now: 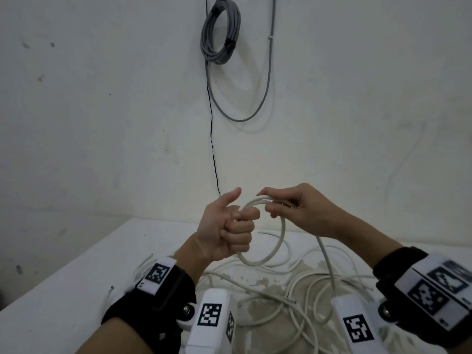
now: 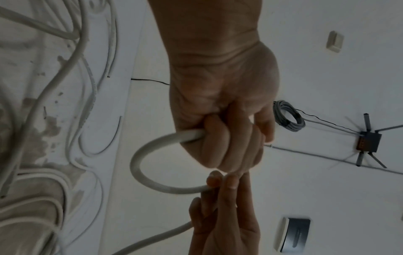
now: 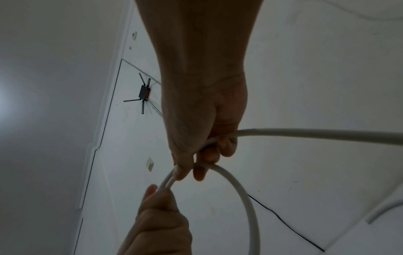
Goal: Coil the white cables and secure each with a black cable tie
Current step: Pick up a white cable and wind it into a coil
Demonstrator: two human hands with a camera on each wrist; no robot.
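Observation:
A thick white cable [image 1: 279,241] forms one loop in the air above the table. My left hand [image 1: 233,228] grips the loop's left side in a fist, thumb pointing up; the left wrist view shows the same hand [image 2: 226,138] with the cable [image 2: 139,165] curving out of it. My right hand [image 1: 283,204] pinches the top of the loop between thumb and fingers, and the cable trails down from it to the table. In the right wrist view the right hand [image 3: 196,165] holds two strands of the cable [image 3: 242,189] together. No black cable tie is visible.
Several loose white cables [image 1: 301,290] lie tangled on the white table [image 1: 63,290], over a brown stain. A grey cable coil [image 1: 221,31] hangs on the wall behind, with a thin black wire [image 1: 213,139] running down. A router [image 2: 368,141] is mounted on the wall.

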